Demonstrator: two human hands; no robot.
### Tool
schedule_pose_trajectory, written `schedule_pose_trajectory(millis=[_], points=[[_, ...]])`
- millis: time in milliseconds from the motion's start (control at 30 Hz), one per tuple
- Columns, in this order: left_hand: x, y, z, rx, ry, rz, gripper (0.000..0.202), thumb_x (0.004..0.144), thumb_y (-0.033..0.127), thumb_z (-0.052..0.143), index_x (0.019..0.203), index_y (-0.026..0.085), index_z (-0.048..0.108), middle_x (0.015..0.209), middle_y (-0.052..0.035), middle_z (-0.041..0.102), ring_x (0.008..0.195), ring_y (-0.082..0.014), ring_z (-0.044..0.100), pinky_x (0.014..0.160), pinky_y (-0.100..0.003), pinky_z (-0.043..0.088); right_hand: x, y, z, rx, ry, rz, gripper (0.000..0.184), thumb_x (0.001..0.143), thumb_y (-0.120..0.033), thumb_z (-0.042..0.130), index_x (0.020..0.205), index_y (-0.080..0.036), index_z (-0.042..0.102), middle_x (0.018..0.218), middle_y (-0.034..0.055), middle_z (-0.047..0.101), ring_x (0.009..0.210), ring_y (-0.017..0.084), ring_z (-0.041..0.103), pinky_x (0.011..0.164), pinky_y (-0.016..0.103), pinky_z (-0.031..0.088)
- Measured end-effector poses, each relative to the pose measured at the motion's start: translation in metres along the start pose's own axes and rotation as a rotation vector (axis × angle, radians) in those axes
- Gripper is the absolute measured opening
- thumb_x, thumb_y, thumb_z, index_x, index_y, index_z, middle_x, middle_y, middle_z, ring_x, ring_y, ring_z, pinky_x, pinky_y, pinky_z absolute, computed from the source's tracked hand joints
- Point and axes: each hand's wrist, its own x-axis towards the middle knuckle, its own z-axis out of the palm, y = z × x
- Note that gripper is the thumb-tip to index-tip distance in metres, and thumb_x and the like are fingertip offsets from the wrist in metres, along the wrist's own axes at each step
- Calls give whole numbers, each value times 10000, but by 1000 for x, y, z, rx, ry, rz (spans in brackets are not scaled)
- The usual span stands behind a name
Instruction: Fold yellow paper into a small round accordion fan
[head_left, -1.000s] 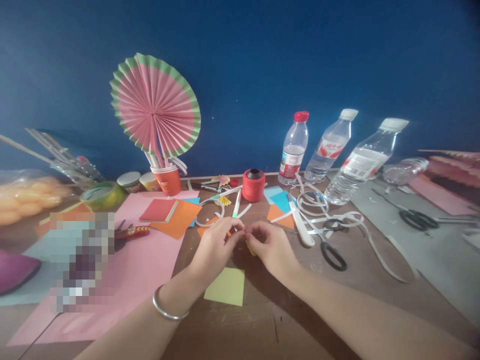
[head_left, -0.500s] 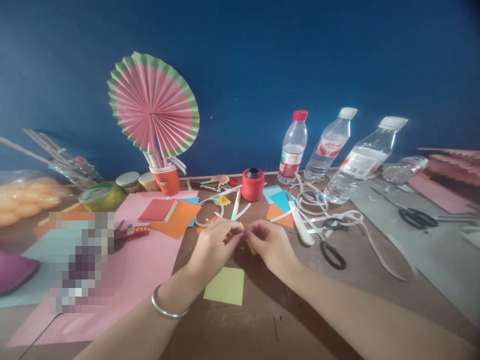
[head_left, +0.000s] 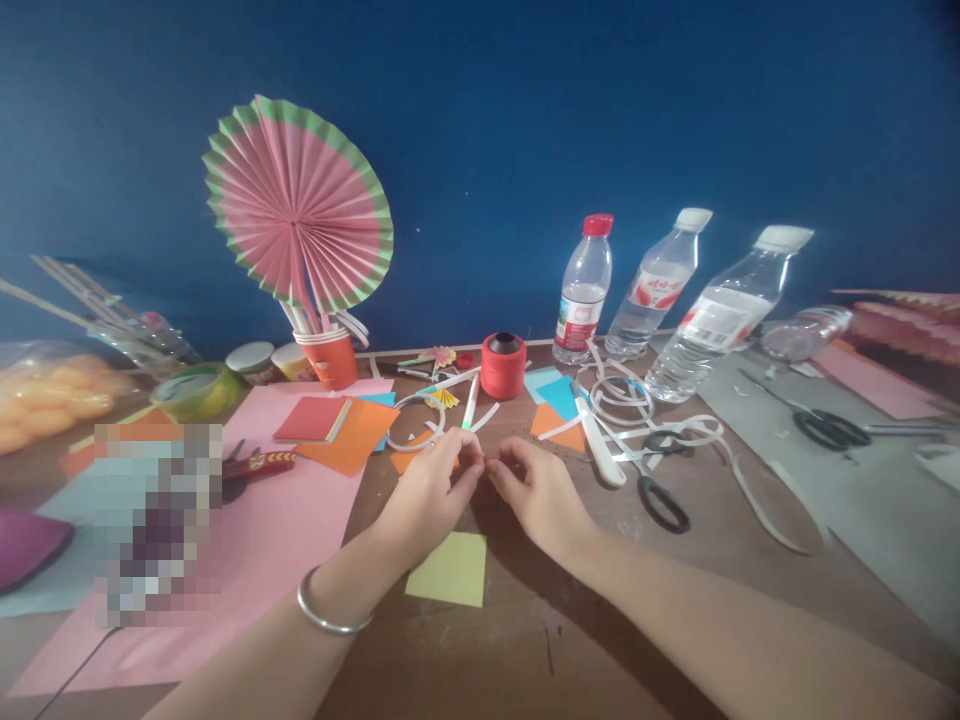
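Observation:
My left hand and my right hand meet fingertip to fingertip above the brown table. Both are pinched on a small folded yellow paper piece, which is mostly hidden by my fingers. A silver bangle circles my left wrist. A flat yellow paper square lies just below my hands. A white pen with a green tip lies just beyond them.
A pink-and-green paper fan stands in an orange cup. A red thread spool, three water bottles, black scissors, white paper strips, orange and blue paper squares and a large pink sheet surround the hands.
The hands stay pinched together on the yellow piece and have shifted slightly; less of the yellow paper shows below the right fingers. The view has tilted a little.

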Motion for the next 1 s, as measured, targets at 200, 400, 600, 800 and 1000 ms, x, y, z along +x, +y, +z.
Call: schedule_pose_trajectory(millis=[200,400,600,800,1000], points=[[3,-4,4,-309,-15,-129,34,757,201,471,790,193,469,731,14,539,663,-120,504,630,-257,397,1,2,1,2,12,-26,131,779,-225,442,740,-190,562,696,0,611,629,132,546,592,239,391],[6,-9,7,-718,-59,-246,104,734,188,530,777,187,435,709,37,522,643,-90,543,620,-228,426,-1,-1,-1,118,-29,-129,132,803,-193,422,815,-207,553,771,-3,637,720,129,587,658,226,418],[8,-9,5,-788,-61,-291,141,724,208,562,777,172,436,695,24,541,617,-86,544,584,-216,416,-2,-2,-1,60,-35,-118,149,804,-179,425,778,-209,569,749,-12,642,678,124,588,637,219,415],[8,-7,5,-788,-71,-303,162,712,222,579,773,169,438,680,28,536,608,-85,537,578,-218,410,-1,-1,-2,3,-30,-107,113,786,-195,471,792,-210,583,751,-12,654,683,128,595,650,225,413],[7,-9,7,-772,-77,-304,161,712,203,572,776,179,426,677,40,535,604,-84,536,585,-219,414,-1,2,-3,-70,-26,-123,100,776,-192,473,733,-201,562,695,-16,628,634,120,561,607,213,389]])
